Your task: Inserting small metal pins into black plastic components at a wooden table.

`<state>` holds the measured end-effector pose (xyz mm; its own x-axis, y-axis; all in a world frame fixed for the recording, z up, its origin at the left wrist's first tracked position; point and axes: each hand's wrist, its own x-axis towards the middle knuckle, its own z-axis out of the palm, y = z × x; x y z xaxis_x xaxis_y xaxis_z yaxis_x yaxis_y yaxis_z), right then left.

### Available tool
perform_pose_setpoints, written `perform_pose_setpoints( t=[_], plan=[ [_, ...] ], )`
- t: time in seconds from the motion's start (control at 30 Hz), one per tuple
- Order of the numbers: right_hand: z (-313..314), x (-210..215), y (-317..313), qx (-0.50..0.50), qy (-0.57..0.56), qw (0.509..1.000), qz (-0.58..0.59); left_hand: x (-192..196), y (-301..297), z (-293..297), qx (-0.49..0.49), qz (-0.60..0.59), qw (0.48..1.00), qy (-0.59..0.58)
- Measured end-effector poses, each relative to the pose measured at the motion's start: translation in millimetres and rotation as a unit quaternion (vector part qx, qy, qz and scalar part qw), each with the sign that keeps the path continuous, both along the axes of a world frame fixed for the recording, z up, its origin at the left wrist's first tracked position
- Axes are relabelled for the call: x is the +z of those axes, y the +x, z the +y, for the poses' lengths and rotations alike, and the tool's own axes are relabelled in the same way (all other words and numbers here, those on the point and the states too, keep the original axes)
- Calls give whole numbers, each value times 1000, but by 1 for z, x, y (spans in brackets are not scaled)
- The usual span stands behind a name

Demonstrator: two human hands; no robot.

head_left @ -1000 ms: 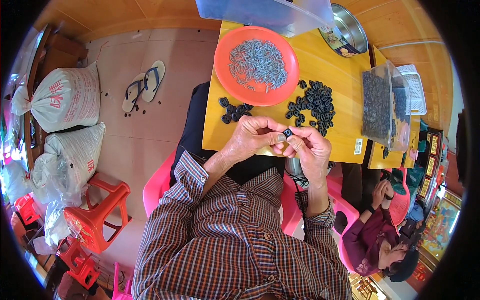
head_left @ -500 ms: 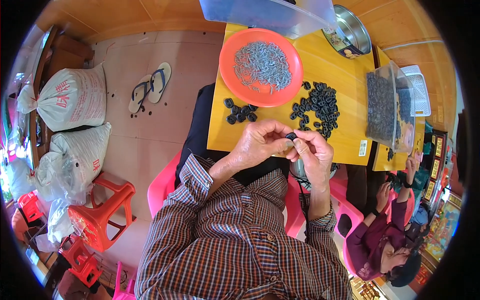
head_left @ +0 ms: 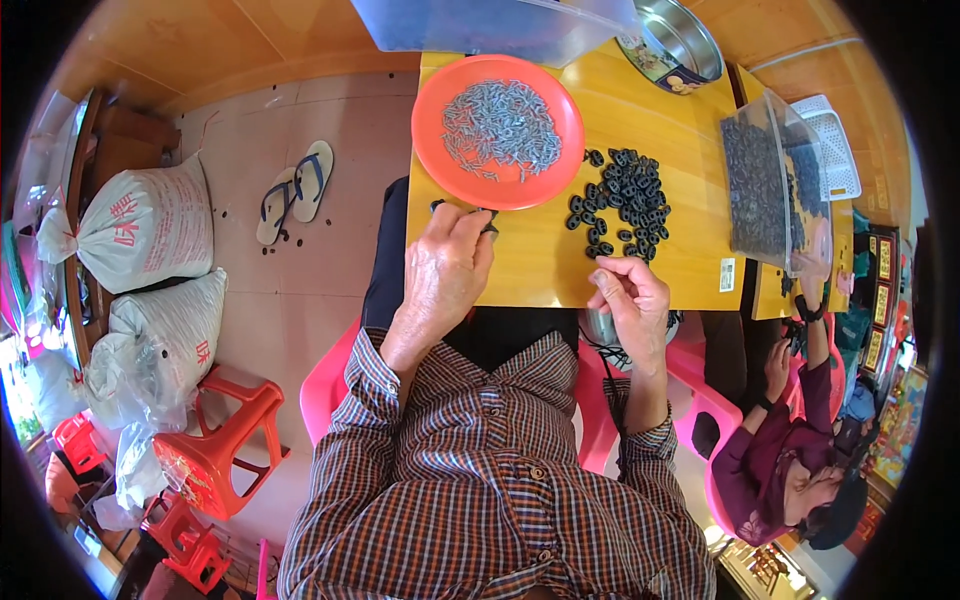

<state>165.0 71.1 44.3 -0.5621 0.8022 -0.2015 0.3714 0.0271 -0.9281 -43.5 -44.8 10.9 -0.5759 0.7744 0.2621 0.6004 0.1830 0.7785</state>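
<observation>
Yellow table point(head_left: 690, 190) set on a tiled floor, wood-panelled wall beyond it. On the table: orange plate point(head_left: 430, 120) of small grey metal bits at its far left, pile of black rings point(head_left: 625, 195) just right of the plate, clear box point(head_left: 765, 185) of more black pieces farther right, metal bowl point(head_left: 680, 35) at the far edge. Left of the table: pair of sandals point(head_left: 292, 192), white sacks point(head_left: 140, 225), orange stool point(head_left: 215, 450). Right of the table: another person in purple. Half a second ago both hands together over the near edge, pinching one black ring; now apart. Left hand point(head_left: 445, 270) at the plate's near rim, fingers curled over a few dark pieces point(head_left: 488, 222), firm hold or not impossible to tell. Right hand point(head_left: 630, 300) just below the ring pile, fingertips pinched together, anything between them too small to make out.
</observation>
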Motion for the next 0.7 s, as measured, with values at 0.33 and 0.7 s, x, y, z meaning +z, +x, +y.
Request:
perform_pose_setpoints(
  t=[0.33, 0.7],
  plan=[
    [18, -11, 26, -94, 71, 992, -46, -4, -2, 0, 30, 29, 999, -34],
    [10, -30, 17, -79, 153, 981, -94, 2, 7, 3, 50, 40, 998, -8]
  ],
)
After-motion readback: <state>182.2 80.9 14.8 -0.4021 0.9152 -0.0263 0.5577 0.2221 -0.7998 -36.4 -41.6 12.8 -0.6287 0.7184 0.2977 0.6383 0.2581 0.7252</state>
